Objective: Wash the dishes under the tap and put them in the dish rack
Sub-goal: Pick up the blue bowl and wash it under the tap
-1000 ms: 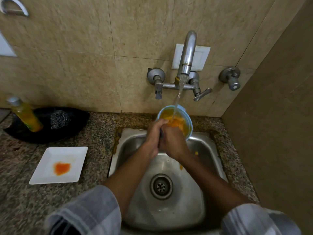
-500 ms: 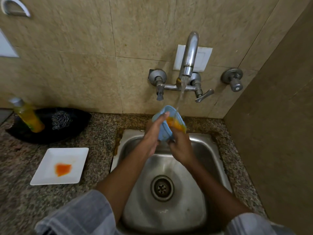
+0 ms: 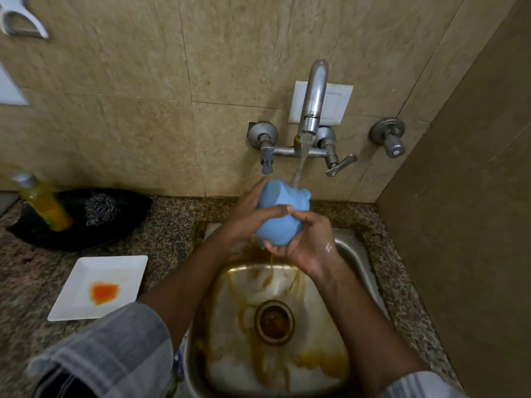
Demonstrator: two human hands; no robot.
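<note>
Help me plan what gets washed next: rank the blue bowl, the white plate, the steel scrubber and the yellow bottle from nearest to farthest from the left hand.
1. Blue bowl: held in the left hand, under the tap.
2. White plate: counter, left of the sink.
3. Steel scrubber: black dish, by the wall.
4. Yellow bottle: far left.

Plate and scrubber are nearly level.

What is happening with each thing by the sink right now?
tap: running, water hitting the bowl
blue bowl: tipped over, orange liquid pouring out
left hand: grips the bowl
right hand: grips the bowl, wet
sink: streaked with orange-brown liquid
white plate: dirty, orange smear, on the counter
yellow bottle: upright, cap on
</note>
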